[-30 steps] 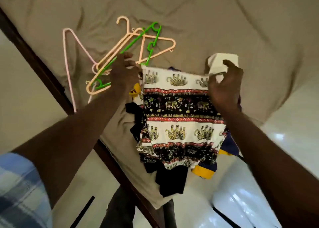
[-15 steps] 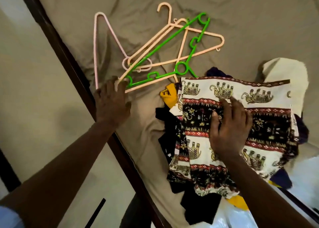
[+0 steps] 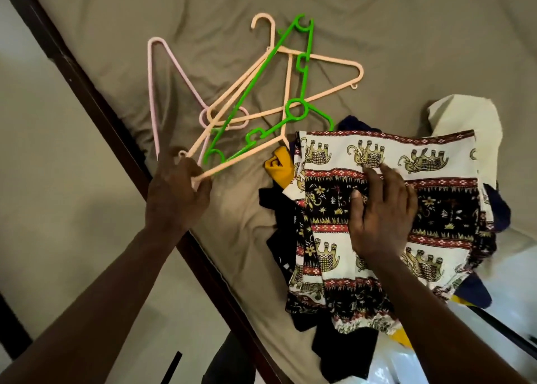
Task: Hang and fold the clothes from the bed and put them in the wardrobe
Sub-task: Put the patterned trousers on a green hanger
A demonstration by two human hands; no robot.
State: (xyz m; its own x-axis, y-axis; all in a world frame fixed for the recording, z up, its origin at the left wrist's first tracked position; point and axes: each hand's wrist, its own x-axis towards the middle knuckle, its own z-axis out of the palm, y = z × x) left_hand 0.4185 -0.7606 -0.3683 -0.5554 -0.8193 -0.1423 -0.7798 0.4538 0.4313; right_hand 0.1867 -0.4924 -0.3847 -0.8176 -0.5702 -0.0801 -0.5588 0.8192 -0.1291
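A bed with an olive-brown sheet (image 3: pixel 406 34) carries the elephant-print cloth garment (image 3: pixel 441 180), pressed flat under the right hand (image 3: pixel 380 218), its grip open. Just beside it, the left hand (image 3: pixel 177 197) grip curls round a peach plastic hanger (image 3: pixel 232 161).

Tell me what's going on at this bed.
A person is sorting clothes on the bed. The left hand has a grip on the corner of a peach hanger lying tangled with other hangers. The right hand presses flat on an elephant-print garment atop the clothes pile. Nothing is on a hanger yet.
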